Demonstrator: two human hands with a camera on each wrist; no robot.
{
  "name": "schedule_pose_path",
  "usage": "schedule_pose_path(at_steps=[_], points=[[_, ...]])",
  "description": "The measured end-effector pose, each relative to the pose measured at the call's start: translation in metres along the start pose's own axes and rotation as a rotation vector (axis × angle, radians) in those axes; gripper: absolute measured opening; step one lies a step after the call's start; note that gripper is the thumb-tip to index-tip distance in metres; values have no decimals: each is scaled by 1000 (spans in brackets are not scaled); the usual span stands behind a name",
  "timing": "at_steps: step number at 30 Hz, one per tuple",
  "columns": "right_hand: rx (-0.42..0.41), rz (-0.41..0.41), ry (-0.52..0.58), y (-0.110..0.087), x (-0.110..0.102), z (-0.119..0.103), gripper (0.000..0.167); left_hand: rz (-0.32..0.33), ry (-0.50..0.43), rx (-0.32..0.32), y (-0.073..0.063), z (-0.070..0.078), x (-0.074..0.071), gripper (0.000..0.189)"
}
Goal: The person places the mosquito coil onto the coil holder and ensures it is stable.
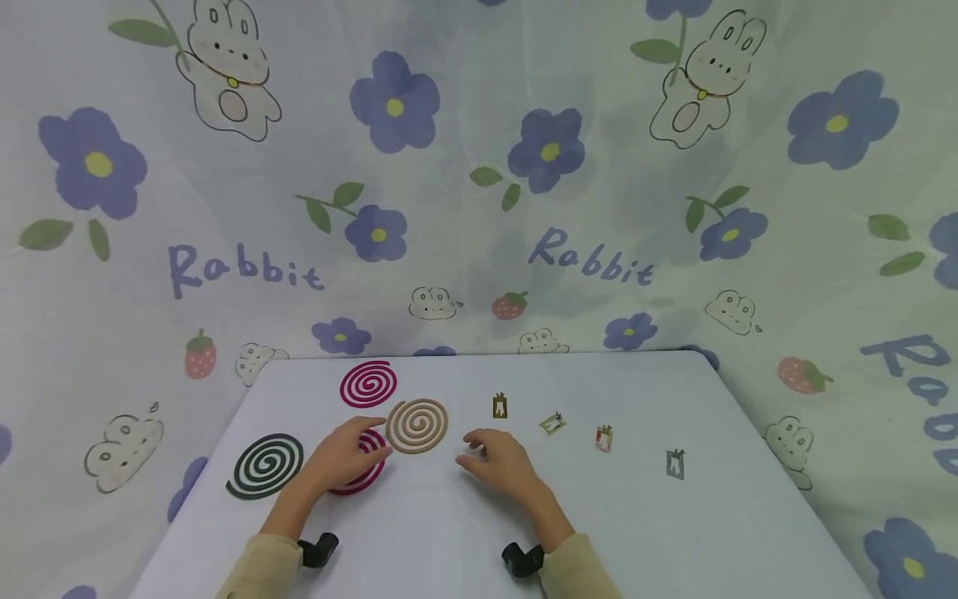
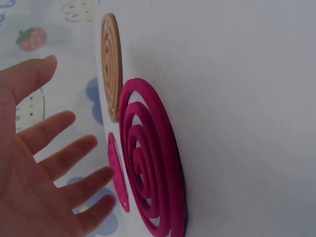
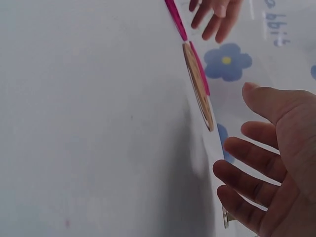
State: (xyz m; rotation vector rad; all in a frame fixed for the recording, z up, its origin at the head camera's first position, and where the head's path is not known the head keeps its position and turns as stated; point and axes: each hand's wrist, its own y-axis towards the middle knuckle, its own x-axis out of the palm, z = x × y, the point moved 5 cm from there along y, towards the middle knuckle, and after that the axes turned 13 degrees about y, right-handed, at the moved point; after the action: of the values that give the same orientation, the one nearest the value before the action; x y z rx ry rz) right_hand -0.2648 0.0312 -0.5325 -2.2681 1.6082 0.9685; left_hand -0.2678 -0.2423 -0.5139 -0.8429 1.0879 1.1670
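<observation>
My left hand (image 1: 340,457) hovers over the near magenta mosquito coil (image 1: 372,477), partly covering it in the head view, with its fingers spread and nothing held. In the left wrist view that coil (image 2: 168,163) lies flat beside the fingers. A tan mosquito coil (image 1: 417,425) sits between the two hands, just beyond the left fingertips. My right hand (image 1: 503,466) is above the table to the right of the tan coil, fingers loosely bent and holding nothing. Behind the left hand lies another magenta coil (image 1: 368,384), and to its left a dark green coil (image 1: 265,466).
On the right of the white table (image 1: 599,532) lie small cut-out metal plates: a gold one (image 1: 500,406), a second gold one (image 1: 554,423), a red-and-gold one (image 1: 603,438) and a silver one (image 1: 675,464). A rabbit-print cloth (image 1: 464,166) hangs behind the table.
</observation>
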Motion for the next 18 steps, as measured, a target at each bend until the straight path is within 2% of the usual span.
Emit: schedule_pose_path(at_steps=[7,11,18], points=[[10,-10,-29,12,9,-2,39,-2,-6,29,13,-2,2,59],[32,-1,-37,16,14,-3,39,-6,-18,44,18,-4,5,64],[65,23,-77,23,21,0,46,-32,-32,32,28,-6,11,75]])
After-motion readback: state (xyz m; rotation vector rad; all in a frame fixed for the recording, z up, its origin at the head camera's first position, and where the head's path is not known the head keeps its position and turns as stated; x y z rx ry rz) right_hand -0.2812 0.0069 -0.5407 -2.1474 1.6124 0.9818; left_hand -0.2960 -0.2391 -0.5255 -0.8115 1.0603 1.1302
